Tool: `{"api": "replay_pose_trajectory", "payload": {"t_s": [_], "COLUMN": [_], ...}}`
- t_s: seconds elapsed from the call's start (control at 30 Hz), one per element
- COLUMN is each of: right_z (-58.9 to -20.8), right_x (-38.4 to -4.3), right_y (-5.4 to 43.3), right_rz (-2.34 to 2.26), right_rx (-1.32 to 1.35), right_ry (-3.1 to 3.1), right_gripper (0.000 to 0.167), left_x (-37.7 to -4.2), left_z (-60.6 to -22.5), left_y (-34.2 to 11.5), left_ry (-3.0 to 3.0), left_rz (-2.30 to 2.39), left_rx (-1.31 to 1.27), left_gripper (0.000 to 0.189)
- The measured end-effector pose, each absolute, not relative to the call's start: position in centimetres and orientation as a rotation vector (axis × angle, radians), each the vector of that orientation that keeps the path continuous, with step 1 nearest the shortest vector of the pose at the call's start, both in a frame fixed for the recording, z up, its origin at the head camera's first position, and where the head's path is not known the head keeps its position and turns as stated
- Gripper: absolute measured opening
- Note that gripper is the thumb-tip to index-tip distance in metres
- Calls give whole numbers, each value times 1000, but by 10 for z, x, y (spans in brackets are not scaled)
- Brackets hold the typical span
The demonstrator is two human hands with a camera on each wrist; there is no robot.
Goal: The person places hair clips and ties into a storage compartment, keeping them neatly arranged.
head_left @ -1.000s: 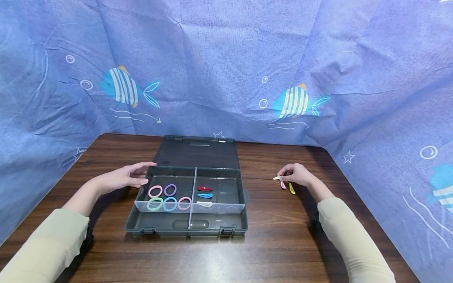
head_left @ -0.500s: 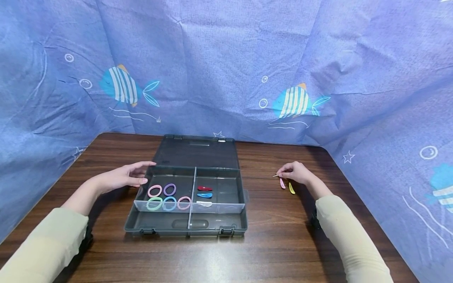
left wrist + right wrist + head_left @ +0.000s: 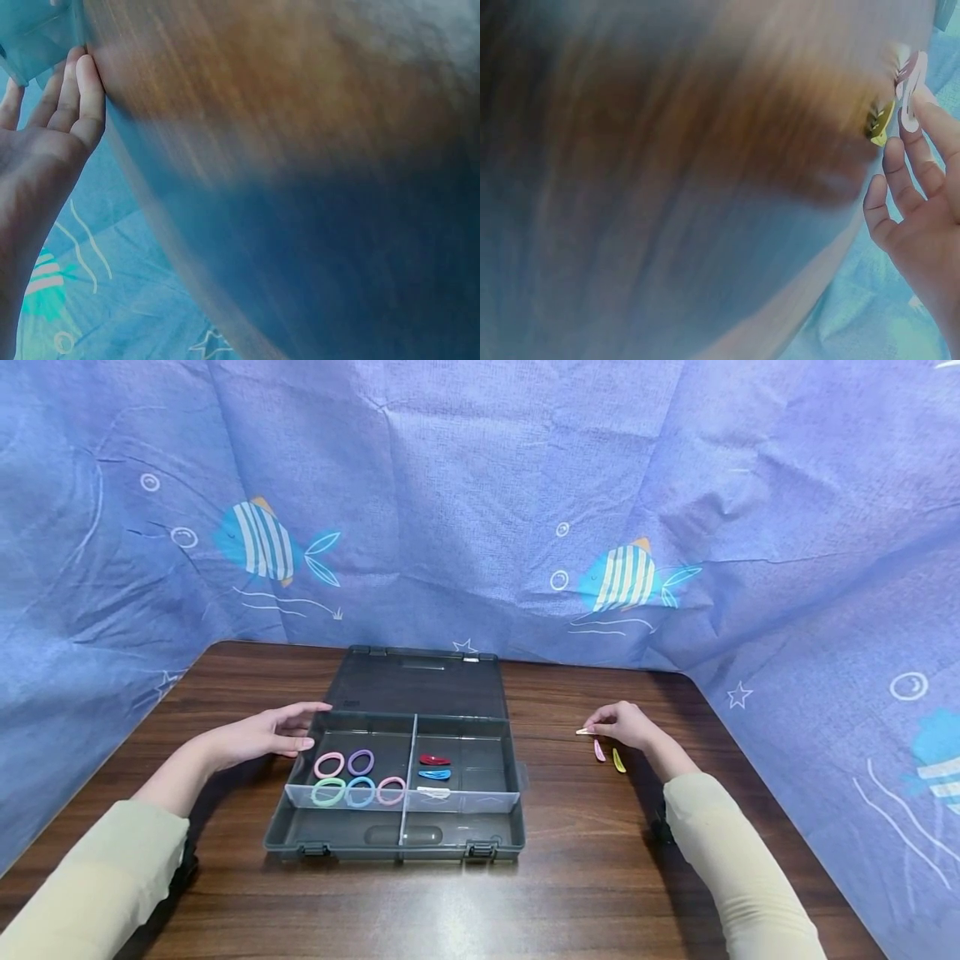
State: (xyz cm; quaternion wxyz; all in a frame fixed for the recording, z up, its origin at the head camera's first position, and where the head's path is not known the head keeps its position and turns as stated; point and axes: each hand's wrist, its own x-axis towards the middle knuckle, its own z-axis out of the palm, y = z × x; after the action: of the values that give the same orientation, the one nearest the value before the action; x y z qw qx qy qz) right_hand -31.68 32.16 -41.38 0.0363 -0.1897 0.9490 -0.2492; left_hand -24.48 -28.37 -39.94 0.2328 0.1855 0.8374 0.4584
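Note:
With its fingertips, my right hand (image 3: 628, 727) pinches a cream snap hair clip (image 3: 582, 732); the right wrist view shows this pale clip (image 3: 913, 94) between thumb and fingers. Just below that hand lie a pink hair clip (image 3: 599, 751) and a yellow hair clip (image 3: 618, 761) on the table. My left hand (image 3: 258, 737) rests at the left wall of a dark translucent divided box (image 3: 394, 853), fingers loosely extended; the left wrist view has its fingertips (image 3: 88, 71) by the box corner. Inside the box's right compartment are red (image 3: 435, 760), blue (image 3: 435, 774) and white (image 3: 432, 792) hair clips.
Several coloured hair ties (image 3: 361, 763) lie in the box's back left compartment. Its lid (image 3: 423, 685) is folded back flat on the wooden table (image 3: 577, 860). Clear dividers (image 3: 457, 802) split the box. A blue fish-print curtain (image 3: 465, 510) hangs behind the table.
My right hand has shifted slightly up and left with the cream clip, which now sits apart from the pink clip. The left hand and the box have stayed put.

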Motion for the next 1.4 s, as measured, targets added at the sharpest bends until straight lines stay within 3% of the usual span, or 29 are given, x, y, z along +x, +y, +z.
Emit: {"api": "replay_pose_trajectory", "payload": {"t_s": [0.77, 1.4], "right_z": [-381, -353], "right_x": [-308, -295], "right_y": [297, 263], "right_rz": [-1086, -1325], "right_rx": [-437, -504], "right_ry": [2803, 2762], "right_gripper": [19, 22], "left_x": [-246, -246], "left_z": [-402, -403], "left_y": [-285, -286], "left_ry": [2293, 2297], "left_rz": [1268, 1260], "left_rx": [524, 533], "left_gripper": [64, 61]}}
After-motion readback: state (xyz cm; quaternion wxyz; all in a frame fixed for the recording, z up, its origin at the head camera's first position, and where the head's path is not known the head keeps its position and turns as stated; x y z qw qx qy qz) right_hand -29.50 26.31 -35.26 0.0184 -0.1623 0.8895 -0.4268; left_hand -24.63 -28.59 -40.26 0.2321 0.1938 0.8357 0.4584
